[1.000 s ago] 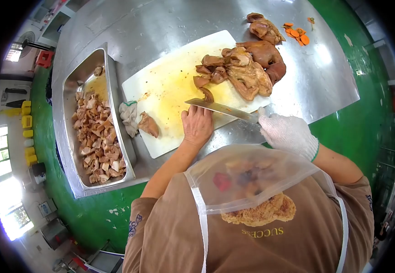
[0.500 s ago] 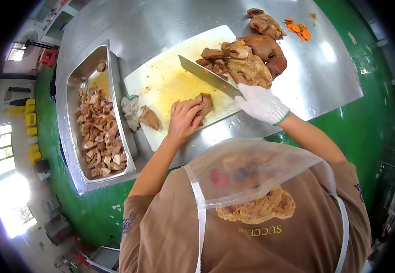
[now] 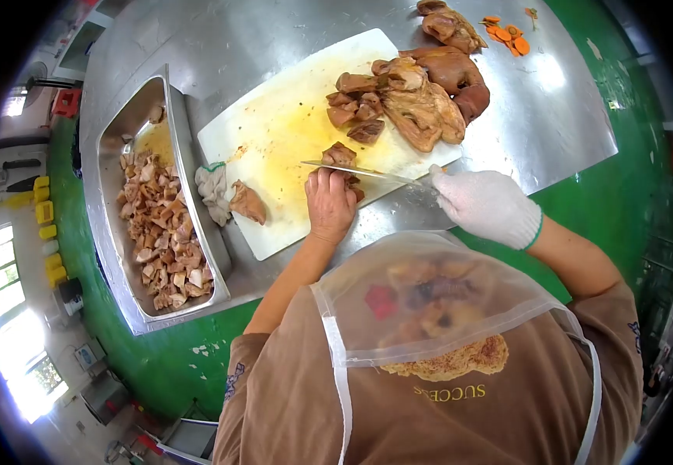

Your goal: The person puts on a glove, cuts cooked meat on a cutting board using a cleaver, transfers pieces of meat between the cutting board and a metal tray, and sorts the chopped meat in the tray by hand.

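Note:
My left hand [image 3: 330, 203], bare, has its fingers bent over a brown piece of meat [image 3: 339, 155] near the front edge of the white cutting board [image 3: 274, 147]. In my right hand [image 3: 488, 205], which wears a white glove, is the handle of a knife [image 3: 367, 172]. Its blade lies across the meat, just beyond my left fingertips. Farther back on the board are several cut pieces [image 3: 352, 108] beside a large flattened piece of meat [image 3: 422, 112].
A deep metal tray [image 3: 222, 271] of chopped meat stands at the left. Between it and the board lies a crumpled glove [image 3: 212, 192], with a meat piece [image 3: 248, 203] beside it. More meat [image 3: 451, 29] and carrot slices [image 3: 507, 35] are at the back right.
The knife has come down from over the cut pieces onto the meat at my left hand. My right hand has moved right and toward me; my left hand has shifted slightly right.

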Motion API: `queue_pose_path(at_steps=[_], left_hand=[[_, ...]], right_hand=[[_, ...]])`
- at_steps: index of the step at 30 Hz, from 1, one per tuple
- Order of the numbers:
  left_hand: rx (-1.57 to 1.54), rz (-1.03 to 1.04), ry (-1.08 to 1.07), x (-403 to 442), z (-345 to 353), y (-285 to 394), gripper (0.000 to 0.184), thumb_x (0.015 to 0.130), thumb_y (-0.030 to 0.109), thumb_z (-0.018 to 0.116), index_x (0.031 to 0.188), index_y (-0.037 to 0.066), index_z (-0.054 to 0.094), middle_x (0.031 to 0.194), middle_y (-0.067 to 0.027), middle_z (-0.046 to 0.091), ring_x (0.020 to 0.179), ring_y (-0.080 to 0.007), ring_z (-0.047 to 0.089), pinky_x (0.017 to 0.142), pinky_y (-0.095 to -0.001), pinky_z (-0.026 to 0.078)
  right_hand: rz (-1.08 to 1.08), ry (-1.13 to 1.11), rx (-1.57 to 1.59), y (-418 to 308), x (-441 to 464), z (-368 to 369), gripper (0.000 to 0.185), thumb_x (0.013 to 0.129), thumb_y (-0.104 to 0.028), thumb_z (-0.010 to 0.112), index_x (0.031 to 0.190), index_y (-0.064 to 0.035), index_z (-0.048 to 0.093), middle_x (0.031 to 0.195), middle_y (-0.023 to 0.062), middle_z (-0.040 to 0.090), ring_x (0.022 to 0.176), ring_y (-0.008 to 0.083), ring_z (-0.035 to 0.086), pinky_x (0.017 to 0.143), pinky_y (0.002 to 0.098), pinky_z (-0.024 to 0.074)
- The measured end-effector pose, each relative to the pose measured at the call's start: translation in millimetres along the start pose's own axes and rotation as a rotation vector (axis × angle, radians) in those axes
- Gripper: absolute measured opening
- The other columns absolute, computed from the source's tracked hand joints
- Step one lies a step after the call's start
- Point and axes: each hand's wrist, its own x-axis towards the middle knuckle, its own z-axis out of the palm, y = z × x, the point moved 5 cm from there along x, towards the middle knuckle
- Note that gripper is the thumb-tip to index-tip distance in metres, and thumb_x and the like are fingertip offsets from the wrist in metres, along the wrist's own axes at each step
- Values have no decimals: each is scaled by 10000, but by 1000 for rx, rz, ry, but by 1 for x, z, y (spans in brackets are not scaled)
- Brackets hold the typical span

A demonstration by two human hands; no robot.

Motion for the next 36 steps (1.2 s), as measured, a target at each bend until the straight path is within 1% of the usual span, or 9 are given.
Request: queue_pose_path(at_steps=[8,10,12,14,17,19,20,25,36], left_hand=[[-98,33,-13,2,-2,0,203,677,-13,549,869,50,537,923,-133,548,861,-333,499,786,-437,401],[-88,41,-29,6,-2,1,175,702,-13,549,863,52,532,917,-136,543,859,-336,496,779,-438,399],[-61,24,-54,2,-2,0,164,748,9,565,907,47,552,952,-140,555,887,-337,505,797,-440,403],[-56,46,-85,-1,-6,-1,180,790,42,583,969,43,571,1003,-144,566,937,-339,515,827,-439,406],[4,143,-162,-12,-30,-1,340,810,117,657,1138,52,594,1157,-130,578,1116,-338,513,947,-430,400],[54,143,-108,-17,-38,-7,348,782,120,681,1117,61,610,1162,-114,577,1131,-326,514,940,-417,405],[76,136,-84,-22,-41,-10,352,768,122,693,1107,66,618,1164,-106,577,1138,-321,515,937,-411,408],[1,97,7,-26,-42,-17,313,761,57,677,1071,77,636,1134,-84,591,1099,-313,522,924,-426,431],[-50,31,56,-22,-43,-27,254,732,-16,592,975,56,604,1054,-114,590,1004,-334,531,898,-427,437]], right_hand=[[-184,-46,5,1,91,19,187,874,-167,476,826,-2,550,669,223,590,664,404,623,612,492,507],[-381,49,-19,-15,115,35,177,864,-168,491,817,-20,576,668,211,609,648,392,633,597,487,510],[-184,121,41,-40,116,30,170,859,-174,503,810,-36,590,685,198,623,653,373,641,590,472,513],[-265,250,78,-48,103,23,166,862,-180,500,824,-48,592,716,194,635,673,369,647,589,465,514],[-145,114,71,-42,98,24,195,877,-191,469,861,-33,584,747,208,636,711,382,644,628,483,509],[-274,110,51,-23,89,22,234,889,-209,442,891,-14,572,754,226,630,732,401,635,679,495,501],[-23,-13,222,-4,85,23,268,896,-230,425,916,0,561,760,244,619,759,415,626,722,504,488],[-18,200,104,14,54,13,231,887,-230,489,874,-1,518,715,244,585,726,417,614,668,504,485],[-108,40,8,-23,23,-1,180,892,-226,489,910,-47,488,699,189,594,685,392,608,611,504,476]])
